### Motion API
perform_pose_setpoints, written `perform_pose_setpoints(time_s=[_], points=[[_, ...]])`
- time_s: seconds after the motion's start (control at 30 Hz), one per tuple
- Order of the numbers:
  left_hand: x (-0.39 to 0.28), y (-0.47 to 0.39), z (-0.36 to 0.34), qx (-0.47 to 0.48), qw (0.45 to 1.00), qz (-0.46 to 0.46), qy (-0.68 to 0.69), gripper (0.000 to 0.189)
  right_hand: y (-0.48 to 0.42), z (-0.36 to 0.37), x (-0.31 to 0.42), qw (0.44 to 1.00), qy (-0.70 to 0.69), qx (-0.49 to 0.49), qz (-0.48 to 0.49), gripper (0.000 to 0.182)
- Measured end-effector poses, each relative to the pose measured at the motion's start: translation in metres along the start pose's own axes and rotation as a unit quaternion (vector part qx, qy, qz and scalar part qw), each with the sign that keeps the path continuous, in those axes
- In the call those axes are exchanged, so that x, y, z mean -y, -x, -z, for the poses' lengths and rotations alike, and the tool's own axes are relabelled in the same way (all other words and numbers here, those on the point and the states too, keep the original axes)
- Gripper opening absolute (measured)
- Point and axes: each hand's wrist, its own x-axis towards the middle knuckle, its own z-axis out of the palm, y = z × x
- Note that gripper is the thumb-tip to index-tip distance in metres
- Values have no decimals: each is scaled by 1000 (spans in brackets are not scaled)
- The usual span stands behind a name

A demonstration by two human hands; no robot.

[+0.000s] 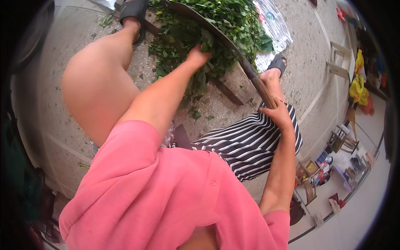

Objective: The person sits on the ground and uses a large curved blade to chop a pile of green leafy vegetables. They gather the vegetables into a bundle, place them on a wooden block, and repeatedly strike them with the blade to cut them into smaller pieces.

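Observation:
My right hand (276, 114) is closed around the wooden handle (262, 90) of a long, curved metal blade (215, 31). The blade slants up and left above a wooden board (240, 82) on the floor. My left hand (199, 57) grips a bunch of green leaves (201, 76), just to the left of the blade; its fingertips are partly hidden by the leaves. Beyond the blade lies a big heap of cut green leaves (237, 18), partly on a silvery sheet (275, 28). The blade's far end runs out of view at the top.
My sandalled feet, left (133, 18) and right (277, 64), stand on either side of the leaves. Leaf scraps lie on the speckled floor (215, 107). At right are a wooden stool (342, 62), yellow plastic bags (358, 90) and small chairs (340, 139).

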Motion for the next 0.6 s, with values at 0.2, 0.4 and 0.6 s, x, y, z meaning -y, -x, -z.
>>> perform_pose_setpoints(time_s=[0.2,0.4,0.6], points=[[-4,-7,12,19,991,3,-136,58,69,64,94,993,-59,-55,90,61],[-45,4,23,-26,984,51,-171,52,59,60,86,995,-9,-73,72,60],[-45,5,17,-28,985,56,-160,51,-14,-15,-20,997,67,-29,-30,60]])
